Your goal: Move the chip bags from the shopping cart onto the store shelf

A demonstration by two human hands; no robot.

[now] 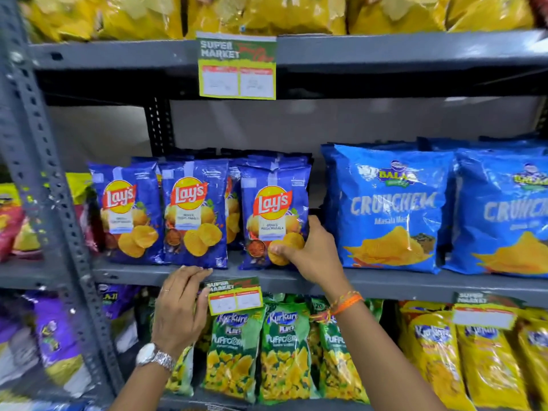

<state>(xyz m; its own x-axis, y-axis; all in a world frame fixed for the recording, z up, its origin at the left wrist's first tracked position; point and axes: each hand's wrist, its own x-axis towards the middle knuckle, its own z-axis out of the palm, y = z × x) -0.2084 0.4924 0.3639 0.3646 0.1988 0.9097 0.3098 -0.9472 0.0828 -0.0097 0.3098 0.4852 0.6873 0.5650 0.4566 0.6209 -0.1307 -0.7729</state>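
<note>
My right hand (311,256) grips a dark blue Lay's bag (274,221) by its lower right corner, thumb across the front and fingers curled behind. The bag stands upright on the grey metal shelf (385,284), rightmost in a row of three front-facing packets. It is glossy, printed with the red and yellow Lay's roundel, ridged golden chips and a small white panel reading "India's Magic Masala". The middle Lay's bag (194,221) and left Lay's bag (127,215) match it, with more of the same stacked behind them.

My left hand (181,310) is empty, fingers spread loosely, fingertips resting on the shelf's front edge just below the middle bag (a silver watch (154,355) sits on that wrist, orange threads (345,304) on the right one).

To the right, on the same shelf, stand large lighter blue bags (388,209) reading "Crunchem" and "Masala". A price tag (235,295) headed "Super Market" hangs from the shelf edge, and a bigger one (237,66) from the shelf above, which holds yellow bags (267,13). Below are green Kurkure "Puffcorn" packets (234,351) and yellow Kurkure packets (486,360). The shopping cart is out of sight.
</note>
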